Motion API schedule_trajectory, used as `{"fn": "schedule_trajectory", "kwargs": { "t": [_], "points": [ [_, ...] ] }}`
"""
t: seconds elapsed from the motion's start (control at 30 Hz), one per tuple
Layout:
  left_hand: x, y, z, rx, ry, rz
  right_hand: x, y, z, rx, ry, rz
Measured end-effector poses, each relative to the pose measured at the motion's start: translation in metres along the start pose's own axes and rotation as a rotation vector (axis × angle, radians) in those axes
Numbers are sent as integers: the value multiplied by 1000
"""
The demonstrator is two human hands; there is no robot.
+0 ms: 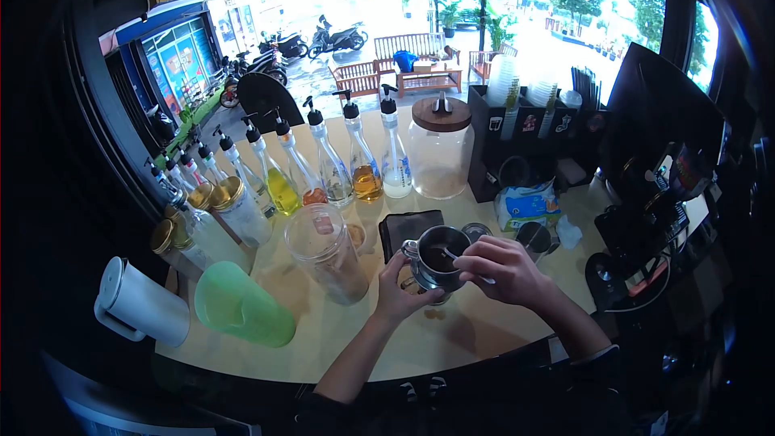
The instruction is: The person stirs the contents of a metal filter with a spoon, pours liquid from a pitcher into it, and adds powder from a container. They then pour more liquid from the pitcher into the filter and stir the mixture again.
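Note:
A small metal cup (441, 252) with dark contents stands at the front middle of the counter, apparently on top of a glass vessel. My left hand (397, 291) is wrapped round the cup's left side, by its handle. Over the cup's right rim, my right hand (507, 269) pinches a spoon (450, 253), whose lower end dips into the cup. Behind the cup lies a dark folded cloth or pad (408, 230). A tall clear container (329, 254) stands left of my left hand.
Pump bottles (365, 182) line the counter's (323, 359) back edge beside a wooden-lidded jar (440, 153). At left stand a green pitcher (242, 307) and a white jug (145, 303). A wipes pack (529, 206), a dark cup holder (529, 125) and a screen (666, 121) are at right.

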State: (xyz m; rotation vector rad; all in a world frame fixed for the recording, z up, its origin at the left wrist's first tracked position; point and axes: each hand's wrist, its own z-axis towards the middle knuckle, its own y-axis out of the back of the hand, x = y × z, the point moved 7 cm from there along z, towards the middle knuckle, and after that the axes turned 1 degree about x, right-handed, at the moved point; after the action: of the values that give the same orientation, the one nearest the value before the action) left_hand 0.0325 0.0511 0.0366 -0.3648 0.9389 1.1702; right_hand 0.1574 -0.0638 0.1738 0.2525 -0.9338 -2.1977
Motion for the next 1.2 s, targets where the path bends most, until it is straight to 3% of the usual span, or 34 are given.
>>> {"fn": "schedule_trajectory", "kwargs": {
  "t": [0.07,0.2,0.3,0.43,0.47,0.53,0.77,0.93,1.2],
  "points": [
    [6,-2,-1,88,15,-1,0,0,-3,13,-5,37],
    [-43,7,11,26,-3,-33,-5,6,-7,-15,-48,-42],
    [-66,17,15,10,-101,397,0,4,-9,-6,-60,65],
    [-90,5,33,67,-91,554,-5,9,-16,-33,-65,-74],
    [-93,4,36,64,-88,557,-3,8,-16,-33,-63,-70],
    [-81,-2,42,166,127,464,1,4,-16,-24,-76,-28],
    [-80,1,50,233,82,335,6,9,-23,-69,-49,-116],
    [-93,2,57,297,-71,379,13,14,-24,-108,-14,-102],
    [-91,4,63,368,-83,277,15,13,-29,-105,8,-93]
  ]
}}
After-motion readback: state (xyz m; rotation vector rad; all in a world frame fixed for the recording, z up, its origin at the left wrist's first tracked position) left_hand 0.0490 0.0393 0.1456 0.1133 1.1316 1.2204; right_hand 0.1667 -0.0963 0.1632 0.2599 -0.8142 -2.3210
